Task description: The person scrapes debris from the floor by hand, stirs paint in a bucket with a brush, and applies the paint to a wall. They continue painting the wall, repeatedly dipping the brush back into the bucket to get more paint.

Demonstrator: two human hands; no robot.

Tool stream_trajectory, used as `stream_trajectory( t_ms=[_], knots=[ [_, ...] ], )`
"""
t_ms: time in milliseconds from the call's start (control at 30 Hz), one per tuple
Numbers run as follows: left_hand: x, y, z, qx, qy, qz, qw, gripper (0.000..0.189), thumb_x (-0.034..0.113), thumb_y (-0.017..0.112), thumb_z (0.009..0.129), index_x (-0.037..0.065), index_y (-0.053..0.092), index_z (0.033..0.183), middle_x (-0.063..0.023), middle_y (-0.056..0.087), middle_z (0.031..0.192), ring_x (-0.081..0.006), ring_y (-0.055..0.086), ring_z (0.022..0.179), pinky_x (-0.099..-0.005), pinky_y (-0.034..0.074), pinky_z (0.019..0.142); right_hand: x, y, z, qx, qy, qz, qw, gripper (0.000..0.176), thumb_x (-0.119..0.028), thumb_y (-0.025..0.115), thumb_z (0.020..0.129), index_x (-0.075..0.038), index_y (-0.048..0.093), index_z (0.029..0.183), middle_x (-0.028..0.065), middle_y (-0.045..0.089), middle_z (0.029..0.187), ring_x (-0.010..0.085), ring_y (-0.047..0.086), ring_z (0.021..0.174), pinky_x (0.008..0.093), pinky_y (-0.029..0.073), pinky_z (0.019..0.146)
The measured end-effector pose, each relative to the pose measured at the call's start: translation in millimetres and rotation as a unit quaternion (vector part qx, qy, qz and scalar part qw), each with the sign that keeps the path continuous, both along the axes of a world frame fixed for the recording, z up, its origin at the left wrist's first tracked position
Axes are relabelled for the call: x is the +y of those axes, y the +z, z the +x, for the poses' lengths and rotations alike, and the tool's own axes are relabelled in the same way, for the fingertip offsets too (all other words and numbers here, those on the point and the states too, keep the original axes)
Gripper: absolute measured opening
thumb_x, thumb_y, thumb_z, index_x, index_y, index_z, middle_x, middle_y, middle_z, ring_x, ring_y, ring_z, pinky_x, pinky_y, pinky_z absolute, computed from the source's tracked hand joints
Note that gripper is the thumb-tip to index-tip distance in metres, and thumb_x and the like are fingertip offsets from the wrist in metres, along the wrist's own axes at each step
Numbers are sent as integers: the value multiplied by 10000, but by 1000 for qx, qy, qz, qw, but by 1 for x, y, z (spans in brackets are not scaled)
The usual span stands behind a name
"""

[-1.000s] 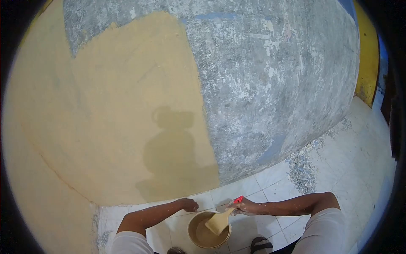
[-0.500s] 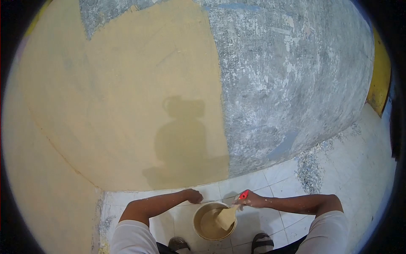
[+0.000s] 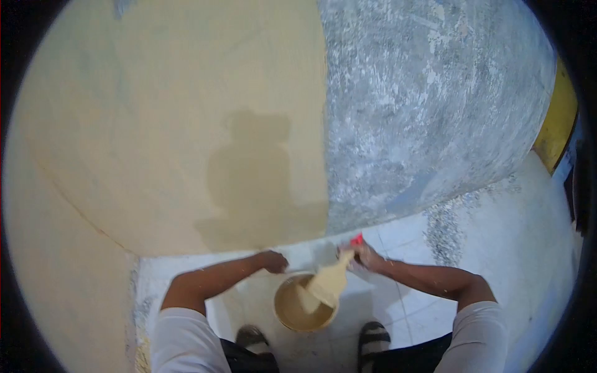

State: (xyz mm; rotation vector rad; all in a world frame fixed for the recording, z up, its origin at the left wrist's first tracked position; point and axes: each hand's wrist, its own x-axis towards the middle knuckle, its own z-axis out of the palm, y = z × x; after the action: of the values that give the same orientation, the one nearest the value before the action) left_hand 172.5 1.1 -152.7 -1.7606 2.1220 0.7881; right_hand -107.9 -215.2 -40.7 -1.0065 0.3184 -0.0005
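Observation:
A round bucket (image 3: 278, 314) of tan paint sits below my hands, between my feet. Closed into a fist at its upper left rim is my left hand (image 3: 273, 262), apparently gripping the thin bucket handle (image 3: 297, 272); the fingers are partly hidden. My right hand (image 3: 367, 256), smeared with paint, is wrapped round the red-tipped handle of a wide paintbrush (image 3: 329, 281). Tan paint coats the brush, which slants down to the left over the bucket, its lower end inside the opening. Motion blurs the brush a little.
Ahead stands a wall, its left part coated tan (image 3: 168, 143) and its right part bare, patchy grey (image 3: 423, 112). Pale floor tiles (image 3: 398, 233) meet its base. Flaked debris (image 3: 444, 233) lies at the right. My sandalled feet (image 3: 252, 336) flank the bucket.
The brush has risen and tilted more across the bucket, with its broad end lifted higher from the paint. My view has tipped downward, so everything shifts up in it. My left hand keeps its grip.

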Motion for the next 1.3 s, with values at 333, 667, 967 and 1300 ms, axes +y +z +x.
stream_trajectory(
  t_ms=[333, 667, 967, 1300],
  knots=[
    [26, 32, -23, -58, 62, 112, 990, 327, 393, 539, 940, 138, 636, 1121, -121, 669, 1104, -336, 617, 1081, -499, 494, 904, -16, 45, 65, -136, -135, 147, 970, 358, -343, 544, 930, -35, 639, 774, 53, 587, 684, 178, 566, 627, 305, 491, 694],
    [63, -3, -22, -21, 44, 104, 993, 301, 387, 586, 911, 142, 648, 1075, -113, 693, 1016, -334, 649, 1012, -476, 520, 842, -11, 46, 33, -363, -324, 254, 836, 286, -241, 498, 982, 2, 646, 1010, 77, 678, 883, 118, 631, 724, 205, 553, 660],
    [46, 17, -28, -18, 76, 79, 994, 298, 390, 580, 907, 108, 626, 988, -142, 690, 963, -343, 660, 949, -486, 505, 821, 18, -104, -14, -274, -527, 143, 792, 307, -181, 555, 954, 62, 573, 1140, 133, 632, 1014, 201, 629, 942, 315, 526, 870],
    [25, 11, -34, -59, 57, 116, 990, 397, 342, 577, 896, 95, 581, 1207, -244, 556, 1280, -382, 542, 1195, -483, 438, 989, 64, -164, 17, -155, -543, -54, 823, 150, -79, 553, 946, 52, 583, 1013, 103, 608, 969, 189, 614, 947, 333, 494, 909]
  ],
)
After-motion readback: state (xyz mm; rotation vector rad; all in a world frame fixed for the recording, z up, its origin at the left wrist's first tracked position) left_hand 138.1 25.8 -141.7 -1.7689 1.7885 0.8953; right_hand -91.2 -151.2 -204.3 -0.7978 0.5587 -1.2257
